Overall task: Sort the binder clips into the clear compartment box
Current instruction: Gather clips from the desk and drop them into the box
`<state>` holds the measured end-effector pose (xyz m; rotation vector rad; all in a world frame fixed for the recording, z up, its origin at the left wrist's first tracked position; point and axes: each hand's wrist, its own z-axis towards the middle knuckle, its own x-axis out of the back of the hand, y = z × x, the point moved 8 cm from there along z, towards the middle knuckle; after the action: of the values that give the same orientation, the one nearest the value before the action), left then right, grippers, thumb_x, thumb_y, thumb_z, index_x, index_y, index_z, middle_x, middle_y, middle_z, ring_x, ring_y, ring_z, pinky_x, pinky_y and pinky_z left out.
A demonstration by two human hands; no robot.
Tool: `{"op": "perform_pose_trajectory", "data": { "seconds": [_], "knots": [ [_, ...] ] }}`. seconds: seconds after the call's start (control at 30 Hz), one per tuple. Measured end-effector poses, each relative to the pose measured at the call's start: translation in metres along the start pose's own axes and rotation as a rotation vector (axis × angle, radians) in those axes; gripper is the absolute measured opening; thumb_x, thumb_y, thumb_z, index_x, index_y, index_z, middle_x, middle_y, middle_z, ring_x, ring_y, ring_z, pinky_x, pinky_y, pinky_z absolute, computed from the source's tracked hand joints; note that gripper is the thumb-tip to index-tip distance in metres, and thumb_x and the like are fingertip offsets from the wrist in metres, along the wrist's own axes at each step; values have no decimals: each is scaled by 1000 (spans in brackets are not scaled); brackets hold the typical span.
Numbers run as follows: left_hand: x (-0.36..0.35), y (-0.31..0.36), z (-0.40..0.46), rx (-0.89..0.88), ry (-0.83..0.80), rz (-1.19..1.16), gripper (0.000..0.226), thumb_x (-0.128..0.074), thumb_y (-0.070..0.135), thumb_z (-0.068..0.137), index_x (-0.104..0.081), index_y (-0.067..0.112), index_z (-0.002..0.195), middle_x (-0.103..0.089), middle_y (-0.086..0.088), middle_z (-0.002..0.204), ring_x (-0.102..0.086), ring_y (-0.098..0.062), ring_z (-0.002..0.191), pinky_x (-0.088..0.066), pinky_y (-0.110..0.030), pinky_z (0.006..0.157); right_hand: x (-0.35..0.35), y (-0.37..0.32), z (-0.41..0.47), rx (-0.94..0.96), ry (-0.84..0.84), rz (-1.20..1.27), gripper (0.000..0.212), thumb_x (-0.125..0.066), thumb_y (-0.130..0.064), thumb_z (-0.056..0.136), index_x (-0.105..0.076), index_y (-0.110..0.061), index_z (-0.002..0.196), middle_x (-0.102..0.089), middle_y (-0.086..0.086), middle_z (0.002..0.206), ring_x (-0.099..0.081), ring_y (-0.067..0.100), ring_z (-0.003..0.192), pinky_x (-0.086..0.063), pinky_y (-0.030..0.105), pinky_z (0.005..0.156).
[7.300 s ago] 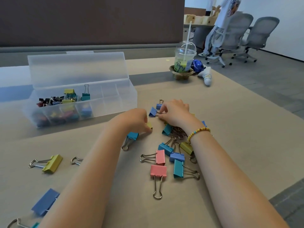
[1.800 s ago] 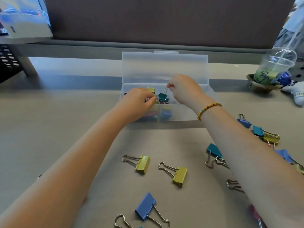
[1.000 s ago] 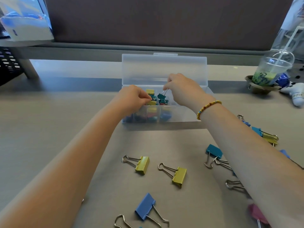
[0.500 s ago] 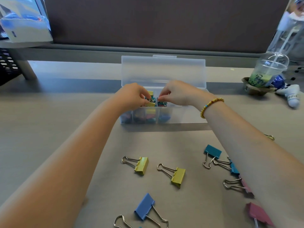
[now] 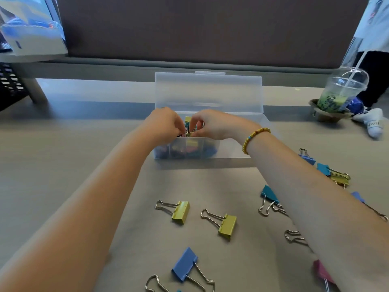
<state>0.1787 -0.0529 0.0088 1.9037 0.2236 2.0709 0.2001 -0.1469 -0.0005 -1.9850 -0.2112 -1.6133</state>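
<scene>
The left hand (image 5: 166, 123) and the right hand (image 5: 212, 124) meet over the clear box (image 5: 231, 147) in the middle of the frame. Both have bent fingers dipped into the box, close together. They seem to pinch at small clips (image 5: 188, 120) there, but I cannot tell what each one holds. The box lid (image 5: 208, 91) stands up behind the hands. Little clips of many colors fill the left parts of the box.

More clips lie on the table (image 5: 63, 144) lower down. Two yellow clips (image 5: 181, 211) (image 5: 227, 226) sit side by side in the lower middle. A blue clip (image 5: 185, 264) lies at the bottom. A teal clip (image 5: 269, 193) lies just beside the right arm, and a pink clip (image 5: 321, 271) peeks out at the lower right.

A bead bracelet (image 5: 252, 138) is on the right wrist. A drink cup (image 5: 341, 89) with a straw stands at the upper right.
</scene>
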Motion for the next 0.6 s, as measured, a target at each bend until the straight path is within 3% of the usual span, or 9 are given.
{"op": "perform_pose_trajectory", "data": {
  "seconds": [0.2, 0.4, 0.6],
  "knots": [
    [-2, -3, -1, 9, -18, -53, 26, -51, 8, 91, -72, 17, 103, -68, -7, 105, -52, -18, 85, -42, -23, 78, 5, -6, 1, 38, -5, -110, 22, -58, -31, 91, -57, -16, 106, -54, 1, 105, -50, 19, 95, -42, 29, 79],
    [2, -3, -2, 19, 19, -119, 27, -48, 8, 93, -68, 12, 110, -66, -8, 114, -58, -21, 103, -40, -24, 83, 32, 13, -13, 14, 69, 115, 12, -52, -26, 95, -49, -18, 103, -56, -1, 100, -53, 14, 93, -41, 26, 79],
    [-2, 4, 1, -27, 17, -120, 29, -48, 5, 92, -68, 15, 111, -62, -6, 121, -56, -21, 108, -38, -22, 84, 17, 20, -19, -53, -156, -104, 16, -54, -29, 94, -51, -19, 106, -52, -1, 105, -48, 16, 97, -37, 26, 79]
  ]
}}
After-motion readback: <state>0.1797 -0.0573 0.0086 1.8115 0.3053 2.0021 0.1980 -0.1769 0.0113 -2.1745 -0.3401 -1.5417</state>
